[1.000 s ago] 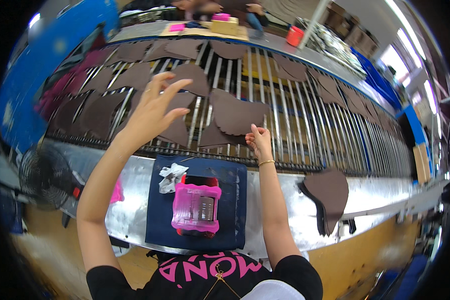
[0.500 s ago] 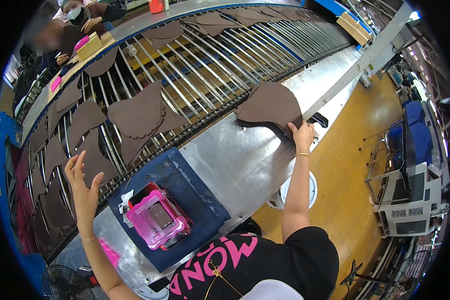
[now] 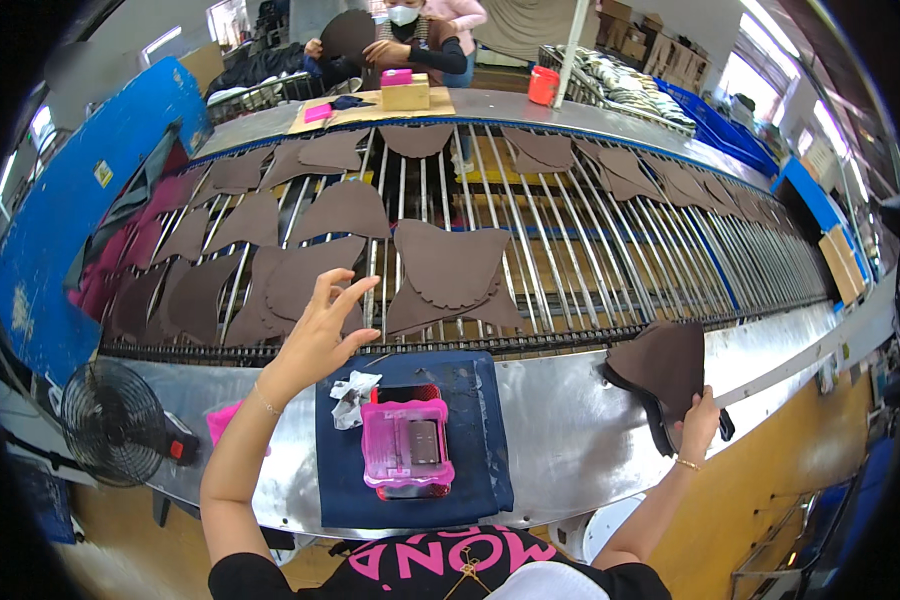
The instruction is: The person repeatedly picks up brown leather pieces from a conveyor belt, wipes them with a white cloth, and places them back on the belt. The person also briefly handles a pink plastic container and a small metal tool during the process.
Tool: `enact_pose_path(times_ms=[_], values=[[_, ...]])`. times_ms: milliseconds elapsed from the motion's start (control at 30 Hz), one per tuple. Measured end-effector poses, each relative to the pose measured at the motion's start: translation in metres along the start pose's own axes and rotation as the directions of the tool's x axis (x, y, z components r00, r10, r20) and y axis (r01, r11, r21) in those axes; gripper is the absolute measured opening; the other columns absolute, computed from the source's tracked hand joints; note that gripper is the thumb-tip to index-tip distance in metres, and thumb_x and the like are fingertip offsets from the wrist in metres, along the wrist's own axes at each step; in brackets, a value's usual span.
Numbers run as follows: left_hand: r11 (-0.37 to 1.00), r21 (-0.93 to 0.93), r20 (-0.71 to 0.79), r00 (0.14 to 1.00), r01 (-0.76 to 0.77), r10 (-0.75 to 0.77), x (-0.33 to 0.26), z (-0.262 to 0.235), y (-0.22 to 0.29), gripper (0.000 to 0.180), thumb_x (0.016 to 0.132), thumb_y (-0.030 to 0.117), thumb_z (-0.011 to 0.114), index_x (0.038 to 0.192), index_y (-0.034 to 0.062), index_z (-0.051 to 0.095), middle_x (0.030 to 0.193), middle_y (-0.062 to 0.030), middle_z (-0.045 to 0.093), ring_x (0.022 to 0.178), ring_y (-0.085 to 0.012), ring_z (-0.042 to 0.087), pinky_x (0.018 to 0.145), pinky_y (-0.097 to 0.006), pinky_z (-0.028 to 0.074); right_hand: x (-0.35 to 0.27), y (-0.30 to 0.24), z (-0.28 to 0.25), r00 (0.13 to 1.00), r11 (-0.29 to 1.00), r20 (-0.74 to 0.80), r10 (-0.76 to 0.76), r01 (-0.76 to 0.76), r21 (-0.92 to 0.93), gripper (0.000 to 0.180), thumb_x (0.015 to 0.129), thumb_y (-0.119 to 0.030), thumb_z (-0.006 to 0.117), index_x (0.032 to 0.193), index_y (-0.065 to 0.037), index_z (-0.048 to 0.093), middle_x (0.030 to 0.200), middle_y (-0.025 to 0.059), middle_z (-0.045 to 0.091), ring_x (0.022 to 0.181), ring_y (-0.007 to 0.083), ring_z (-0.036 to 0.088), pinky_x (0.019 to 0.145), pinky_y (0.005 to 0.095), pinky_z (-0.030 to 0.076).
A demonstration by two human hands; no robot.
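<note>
Now, with our gaze swung back from the right, the slatted conveyor [image 3: 610, 270] again spreads across the view, its bars carrying rows of brown pieces. Along its near side runs the bare metal tabletop [image 3: 560, 430]. Across from us a co-worker [image 3: 450, 55] holds up a dark brown piece [image 3: 350, 38] in 2 hands. In front of us lies the dark blue mat [image 3: 480, 440], flat on the metal. On the conveyor bars, just beyond the mat, the scallop-edged brown piece [image 3: 450, 260] lies over others; our right hand was at its lower corner 1.0 s ago and is now well away from it. To the right, on the tabletop, sits the stack of brown pieces [image 3: 675, 355], its darker edges showing beneath. The pink-and-red box [image 3: 385, 445] stands on the mat, touched by neither hand. Our left hand [image 3: 322, 335] hangs with thumb and fingers spread wide, holding nothing, near the conveyor's close edge. Our right hand [image 3: 700, 425] is at the stack's lower right edge, fingers partly curled; we cannot tell whether it grips any layer. That change means our contact has passed from the laid-out pieces to the stack. Smallest, a crumpled white scrap [image 3: 353, 400] lies beside the box.
</note>
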State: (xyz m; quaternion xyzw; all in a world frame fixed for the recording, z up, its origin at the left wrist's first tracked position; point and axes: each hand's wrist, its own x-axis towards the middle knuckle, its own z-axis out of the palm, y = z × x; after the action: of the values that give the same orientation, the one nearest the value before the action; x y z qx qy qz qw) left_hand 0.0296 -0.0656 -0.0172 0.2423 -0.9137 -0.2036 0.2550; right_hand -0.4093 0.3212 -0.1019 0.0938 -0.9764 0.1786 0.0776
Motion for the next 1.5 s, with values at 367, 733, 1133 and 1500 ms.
enact_pose_path(times_ms=[367, 733, 1133, 1500], values=[[0.889, -0.454, -0.087, 0.99, 0.056, -0.107, 0.003, 0.009, 0.044, 0.057, 0.084, 0.022, 0.071, 0.132, 0.0039, 0.045, 0.12, -0.0106, 0.048, 0.104, -0.0222, 0.056, 0.082, -0.033, 0.049, -0.115, -0.197, -0.079, 0.821, 0.155, -0.051, -0.568, 0.167, 0.974, 0.017, 0.098, -0.016, 0.049, 0.104, -0.001, 0.047, 0.089, 0.0107, 0.062, 0.061, 0.0166, 0.064, 0.043, 0.0272, 0.057], [0.877, -0.366, -0.289, 0.858, 0.311, -0.425, -0.115, -0.107, 0.027, 0.015, 0.09, 0.016, 0.063, 0.09, 0.0011, 0.061, 0.067, -0.0004, 0.06, 0.056, -0.0049, 0.059, 0.046, -0.018, 0.045, -0.215, -0.261, -0.009, 0.302, 0.067, -0.086, -0.949, 0.463, 0.884, 0.013, 0.081, -0.008, 0.072, 0.09, 0.001, 0.067, 0.083, 0.01, 0.069, 0.076, 0.017, 0.064, 0.069, 0.0263, 0.048], [0.808, -0.392, -0.052, 0.866, 0.44, -0.497, -0.148, -0.052, 0.028, 0.008, 0.087, 0.003, 0.062, 0.086, -0.0041, 0.058, 0.071, -0.0094, 0.056, 0.053, -0.0141, 0.061, 0.049, -0.026, 0.045, -0.186, -0.221, -0.001, 0.064, -0.081, -0.185, -0.981, 0.725, 0.684, 0.027, 0.071, -0.002, 0.067, 0.097, -0.009, 0.068, 0.086, 0.0045, 0.07, 0.07, 0.0183, 0.063, 0.079, 0.0333, 0.043], [0.989, -0.141, 0.112, 0.992, -0.046, 0.062, -0.071, 0.03, 0.057, 0.012, 0.077, 0.015, 0.071, 0.084, 0.0067, 0.067, 0.079, -0.0057, 0.053, 0.068, -0.0255, 0.059, 0.056, -0.036, 0.047, -0.116, -0.07, -0.009, 0.571, 0.458, 0.073, -0.817, 0.568, 0.683, 0.017, 0.081, 0.001, 0.069, 0.097, 0.0, 0.068, 0.082, 0.0058, 0.068, 0.072, 0.0127, 0.055, 0.071, 0.027, 0.044]])
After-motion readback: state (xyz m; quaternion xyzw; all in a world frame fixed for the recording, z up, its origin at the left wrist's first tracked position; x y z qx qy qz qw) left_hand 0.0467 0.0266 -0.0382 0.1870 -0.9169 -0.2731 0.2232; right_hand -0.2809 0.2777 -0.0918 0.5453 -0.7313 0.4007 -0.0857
